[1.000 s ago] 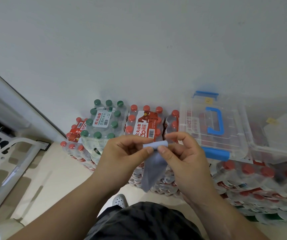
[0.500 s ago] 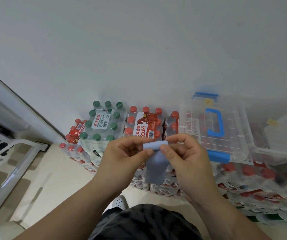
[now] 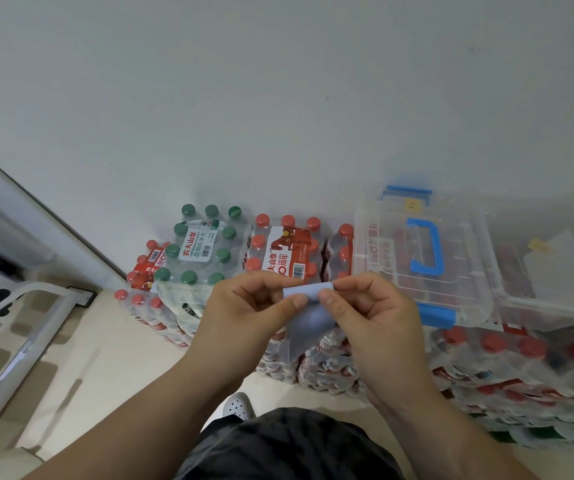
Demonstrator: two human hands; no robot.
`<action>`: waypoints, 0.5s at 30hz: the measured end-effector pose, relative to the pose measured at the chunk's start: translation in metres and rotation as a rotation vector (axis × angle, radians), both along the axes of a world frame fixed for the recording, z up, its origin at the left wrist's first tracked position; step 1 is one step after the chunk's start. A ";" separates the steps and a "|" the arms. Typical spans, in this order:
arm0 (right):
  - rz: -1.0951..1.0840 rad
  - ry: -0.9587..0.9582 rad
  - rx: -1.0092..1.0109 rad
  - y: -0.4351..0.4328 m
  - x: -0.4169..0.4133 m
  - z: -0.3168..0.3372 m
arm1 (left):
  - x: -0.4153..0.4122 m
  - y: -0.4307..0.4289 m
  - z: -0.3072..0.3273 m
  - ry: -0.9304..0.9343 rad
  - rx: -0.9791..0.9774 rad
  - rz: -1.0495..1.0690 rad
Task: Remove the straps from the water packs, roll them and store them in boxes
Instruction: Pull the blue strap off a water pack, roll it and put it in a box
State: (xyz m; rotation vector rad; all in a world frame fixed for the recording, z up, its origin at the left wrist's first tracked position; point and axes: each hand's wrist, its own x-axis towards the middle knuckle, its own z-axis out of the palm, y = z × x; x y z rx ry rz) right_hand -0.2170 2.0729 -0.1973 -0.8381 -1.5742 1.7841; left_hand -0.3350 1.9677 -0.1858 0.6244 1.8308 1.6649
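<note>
The pale beige floor [image 3: 112,358] carries stacked, shrink-wrapped water packs [image 3: 521,375] along the far wall [image 3: 278,116], running from the middle to the right. A white metal frame [image 3: 32,327] stands on the floor at the left, apart from the packs. A white perforated shoe [image 3: 238,407] rests on it at the near middle.

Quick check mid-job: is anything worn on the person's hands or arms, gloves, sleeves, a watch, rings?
Nothing shows. The left hand and right hand are bare, no gloves or rings visible, nails short and unpainted. The left forearm and right forearm are uncovered up to the frame edge, with no watch or band at either wrist.
</note>
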 end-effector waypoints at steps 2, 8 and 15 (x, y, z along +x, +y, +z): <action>-0.066 0.002 0.015 -0.003 0.000 -0.001 | 0.001 0.001 0.000 -0.004 0.000 -0.001; -0.127 -0.014 0.062 -0.005 -0.001 0.000 | 0.002 0.004 0.004 -0.001 -0.012 -0.005; -0.088 0.022 -0.005 0.002 -0.003 -0.003 | 0.003 0.005 0.002 -0.042 0.000 -0.027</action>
